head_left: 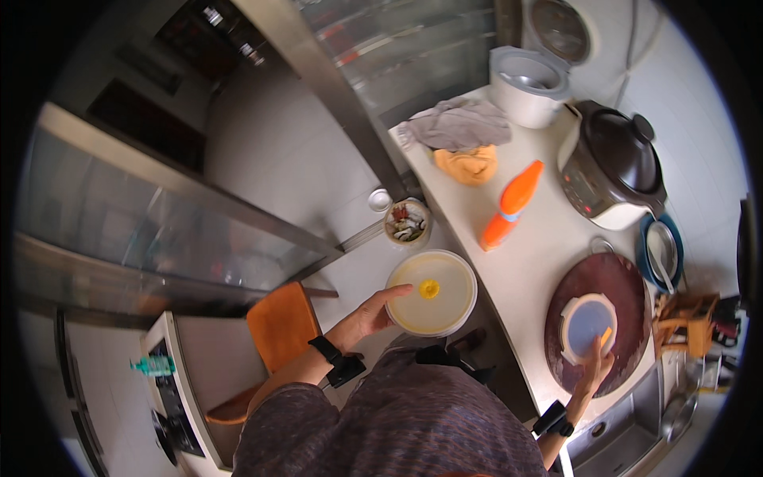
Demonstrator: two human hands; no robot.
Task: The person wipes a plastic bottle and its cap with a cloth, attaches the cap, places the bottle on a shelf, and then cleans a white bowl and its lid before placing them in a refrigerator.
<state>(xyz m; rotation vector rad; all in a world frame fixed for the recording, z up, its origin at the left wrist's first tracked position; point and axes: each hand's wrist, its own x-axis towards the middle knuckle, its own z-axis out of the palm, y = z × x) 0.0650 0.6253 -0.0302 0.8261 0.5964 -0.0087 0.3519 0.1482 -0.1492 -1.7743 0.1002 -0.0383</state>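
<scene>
My left hand (pixel 375 310) holds a round, pale plastic container (pixel 432 325) by its side, thumb over the lid's rim. Its translucent lid (pixel 411 310) has a yellow knob (pixel 429 288) at the centre. The container is in front of my body, left of the counter's edge. My right hand (pixel 595 366) grips the near rim of a smaller round container (pixel 587 325) with a cream rim, side clips and a bluish lid. An orange tab shows by my fingertips. Behind that container is a dark red round chopping board (pixel 563 364); I cannot tell whether the two touch.
On the white counter (pixel 512 286) are an orange bottle (pixel 509 206), cloths (pixel 465 128), an open rice cooker (pixel 530 89) and a dark-lidded electric cooker (pixel 620 155). A sink (pixel 620 438) lies at right. Below are a waste bin (pixel 407 222) and an orange chair (pixel 283 325).
</scene>
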